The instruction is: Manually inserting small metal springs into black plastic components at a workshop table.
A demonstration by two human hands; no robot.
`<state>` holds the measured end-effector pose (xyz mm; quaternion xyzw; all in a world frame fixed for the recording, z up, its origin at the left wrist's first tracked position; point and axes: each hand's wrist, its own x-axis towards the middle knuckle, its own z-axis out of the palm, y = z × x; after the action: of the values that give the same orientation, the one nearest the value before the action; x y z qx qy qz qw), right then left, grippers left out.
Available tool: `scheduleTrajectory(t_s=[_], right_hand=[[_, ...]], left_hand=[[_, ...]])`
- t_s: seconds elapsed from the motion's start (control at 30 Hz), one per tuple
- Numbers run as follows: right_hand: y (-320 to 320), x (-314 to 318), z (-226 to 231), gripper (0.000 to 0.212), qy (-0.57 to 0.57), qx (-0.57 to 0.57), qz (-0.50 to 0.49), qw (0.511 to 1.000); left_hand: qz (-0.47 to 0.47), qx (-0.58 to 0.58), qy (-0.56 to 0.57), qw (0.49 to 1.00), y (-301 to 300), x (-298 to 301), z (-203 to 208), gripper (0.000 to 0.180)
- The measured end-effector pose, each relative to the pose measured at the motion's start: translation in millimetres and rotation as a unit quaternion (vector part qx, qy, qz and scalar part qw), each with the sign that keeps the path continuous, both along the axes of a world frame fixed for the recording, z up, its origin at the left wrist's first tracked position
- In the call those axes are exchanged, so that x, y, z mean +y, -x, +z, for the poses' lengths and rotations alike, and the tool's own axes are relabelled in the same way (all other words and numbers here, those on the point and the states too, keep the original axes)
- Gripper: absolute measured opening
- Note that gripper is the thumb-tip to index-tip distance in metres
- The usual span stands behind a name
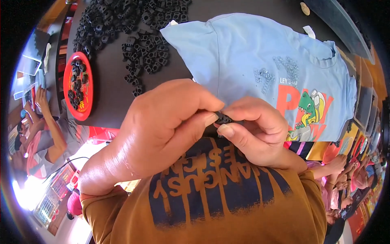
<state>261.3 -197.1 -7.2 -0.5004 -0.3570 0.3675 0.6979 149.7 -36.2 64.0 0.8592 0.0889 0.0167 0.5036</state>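
Observation:
Close to my chest, both hands meet over a small black plastic claw-like clip [223,118]. My left hand [168,122] pinches it between thumb and forefinger from one side. From the other side, my right hand [258,132] grips it with thumb and fingertips, covering part of it. Behind the hands lies a light blue T-shirt [239,49] with a dinosaur print, spread on the dark table [109,97]. Two small heaps of shiny, clear-looking bits [286,67] rest on the shirt. A large pile of similar black pieces [146,53] covers the far left of the table.
A red plate [87,110] holding several black pieces stands at the left edge. At the far right is a clear plastic bin [341,26], with a small tan object [305,8] near it. Other people sit at work on the left [48,142] and right [359,179].

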Motion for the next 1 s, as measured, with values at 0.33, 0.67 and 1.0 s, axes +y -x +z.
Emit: scheduleTrajectory(t_s=[0.33, 0.67, 1.0], right_hand=[[2, 0, 0, 0.017, -0.002, -0.009, -0.026, 1.000], [-1, -2, -1, 0.023, -0.025, 0.079, 0.002, 0.997], [-4, -1, -4, 0.019, -0.033, 0.048, 0.017, 0.998]], left_hand=[[-0.122, -0.074, -0.223, 0.964, -3, 1, -1, 0.020], [0.131, 0.142, 0.266, 0.944, -7, -8, 14, 0.013], [0.112, 0.215, 0.254, 0.937, -7, 0, 16, 0.006]])
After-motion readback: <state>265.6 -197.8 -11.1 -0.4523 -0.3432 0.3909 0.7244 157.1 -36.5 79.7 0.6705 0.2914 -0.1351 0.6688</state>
